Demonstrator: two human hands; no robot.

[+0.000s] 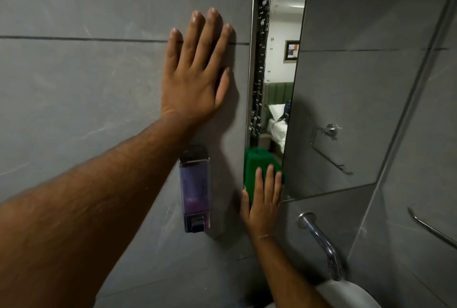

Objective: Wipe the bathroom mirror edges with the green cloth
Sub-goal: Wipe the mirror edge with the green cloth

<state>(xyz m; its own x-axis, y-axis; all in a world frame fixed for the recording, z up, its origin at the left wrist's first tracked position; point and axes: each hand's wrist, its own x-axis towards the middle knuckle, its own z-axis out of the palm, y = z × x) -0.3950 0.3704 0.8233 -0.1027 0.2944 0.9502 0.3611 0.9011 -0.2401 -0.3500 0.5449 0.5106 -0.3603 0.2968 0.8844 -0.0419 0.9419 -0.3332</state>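
- Pressing flat against the grey tiled wall [74,85], the left hand [195,78] has its fingers spread apart and its palm on the tile, just left of the mirror [277,73].
- Lower down, the right hand [263,206] lies open with fingers straight and close together, holding the green cloth [259,162] flat against the mirror's bottom left corner — pressed rather than gripped.
- The cloth covers the mirror's lower left edge; its upper part sticks out above the fingertips, and its green shows doubled in the glass.
- White droplets or foam speckle the strip of mirror along the left edge, above the cloth.
- A wall-mounted soap dispenser [195,189] with purple liquid hangs below the left wrist, just left of the right hand.
- A chrome spout [319,241] comes out of the wall below the mirror — a white basin [346,293] sits beneath it.
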